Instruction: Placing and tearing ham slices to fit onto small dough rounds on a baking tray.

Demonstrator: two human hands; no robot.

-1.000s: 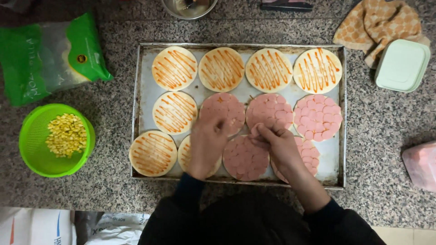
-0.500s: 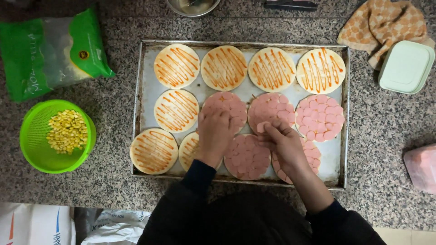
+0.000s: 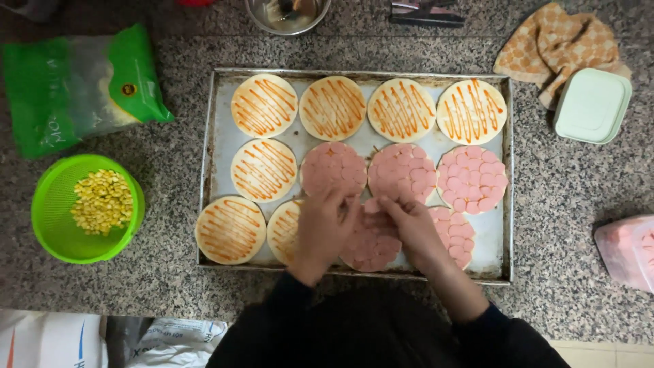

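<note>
Both hands, left hand [image 3: 321, 228] and right hand [image 3: 409, 228], press loosely spread fingers [image 3: 392, 204] onto pink sausage slices [image 3: 371, 238] covering the near-row dough round in the baking tray [image 3: 211, 136].

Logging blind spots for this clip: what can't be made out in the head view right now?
- Slices under the left hand and right hand: the fingers cover them, so any pinch is unclear.
- Round base beside the left hand: half hidden by that hand.
- Metal bowl: cut off by the top edge; contents unclear.
- Pink bag: cut off by the right edge.
- Tray near rim: partly hidden by the forearms.
</note>
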